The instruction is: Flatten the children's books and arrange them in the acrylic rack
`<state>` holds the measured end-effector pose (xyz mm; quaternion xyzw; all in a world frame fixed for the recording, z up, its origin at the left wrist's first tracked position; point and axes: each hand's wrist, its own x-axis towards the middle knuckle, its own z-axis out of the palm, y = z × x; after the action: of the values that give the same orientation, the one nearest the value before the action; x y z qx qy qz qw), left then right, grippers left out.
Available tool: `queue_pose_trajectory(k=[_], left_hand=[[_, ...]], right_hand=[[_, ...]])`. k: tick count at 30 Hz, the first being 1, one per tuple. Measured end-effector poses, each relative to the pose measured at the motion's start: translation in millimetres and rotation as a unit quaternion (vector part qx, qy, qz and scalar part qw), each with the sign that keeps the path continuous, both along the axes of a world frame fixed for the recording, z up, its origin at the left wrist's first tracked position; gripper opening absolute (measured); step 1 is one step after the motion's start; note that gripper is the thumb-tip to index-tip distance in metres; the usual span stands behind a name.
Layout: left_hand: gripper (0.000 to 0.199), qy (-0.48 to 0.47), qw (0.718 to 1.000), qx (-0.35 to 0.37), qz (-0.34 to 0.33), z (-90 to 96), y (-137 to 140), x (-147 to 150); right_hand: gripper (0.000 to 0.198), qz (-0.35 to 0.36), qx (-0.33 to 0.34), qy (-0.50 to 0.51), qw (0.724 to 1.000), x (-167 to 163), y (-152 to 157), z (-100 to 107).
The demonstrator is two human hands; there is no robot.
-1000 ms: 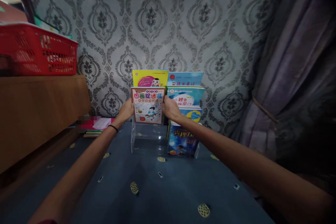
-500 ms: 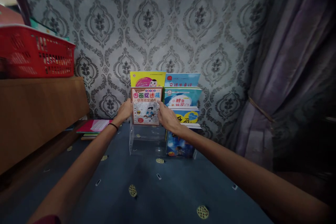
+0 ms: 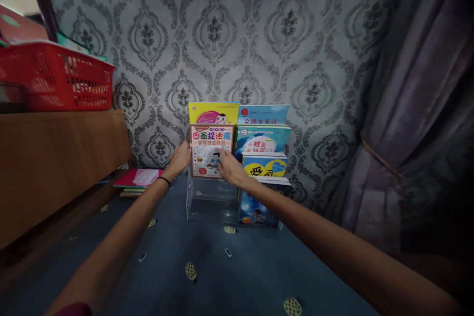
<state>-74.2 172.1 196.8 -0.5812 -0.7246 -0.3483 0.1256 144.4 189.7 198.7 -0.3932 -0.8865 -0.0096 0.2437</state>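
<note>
A picture book [image 3: 203, 155] with a brown-bordered cover and colourful Chinese title stands in the left column of a clear acrylic rack [image 3: 188, 202]. My left hand [image 3: 179, 159] is closed at its left edge, fingertips partly hidden. My right hand [image 3: 232, 168] rests its outstretched fingers on the lower right of the cover. Behind this book rises a yellow book [image 3: 213, 111]. In the right column are a light-blue book [image 3: 262, 114], a teal book [image 3: 264, 140], a yellow-and-blue book [image 3: 264, 165] and a dark-blue book [image 3: 255, 207].
The rack stands on a dark-blue patterned cloth [image 3: 207, 252] before a wallpapered wall [image 3: 244, 34]. At left, a red basket [image 3: 55, 76] sits on a wooden cabinet [image 3: 62, 158]. Beside the cabinet lies a low stack of books [image 3: 129, 177]. A grey curtain [image 3: 388, 158] hangs at right.
My right hand has shifted from the book's right edge onto its cover, its fingers now stretched out. My left hand stays at the left edge. The whole view has shifted slightly.
</note>
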Motion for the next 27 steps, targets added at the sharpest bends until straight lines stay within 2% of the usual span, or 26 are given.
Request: queue_pose_trajectory(k=[6, 11, 15, 22, 27], left_hand=[[0.016, -0.004, 1.000, -0.009, 0.007, -5.2, -4, 3], [0.017, 0.029, 0.999, 0.030, 0.019, -0.7, -17, 12], [0.015, 0.070, 0.997, 0.042, -0.002, 1.8, -25, 20], [0.016, 0.093, 0.995, 0.029, -0.022, -4.9, -23, 19], [0.016, 0.111, 0.993, 0.021, -0.023, -5.5, -20, 15]], right_hand=[[0.052, -0.008, -0.007, -0.009, 1.000, -2, 5, -2], [0.051, -0.010, -0.010, -0.012, 1.000, -1, 4, -4], [0.048, -0.010, -0.012, -0.013, 1.000, 1, 3, -6], [0.042, -0.003, -0.012, -0.014, 1.000, 3, 4, -9], [0.046, 0.005, -0.016, -0.012, 1.000, 6, 7, -14]])
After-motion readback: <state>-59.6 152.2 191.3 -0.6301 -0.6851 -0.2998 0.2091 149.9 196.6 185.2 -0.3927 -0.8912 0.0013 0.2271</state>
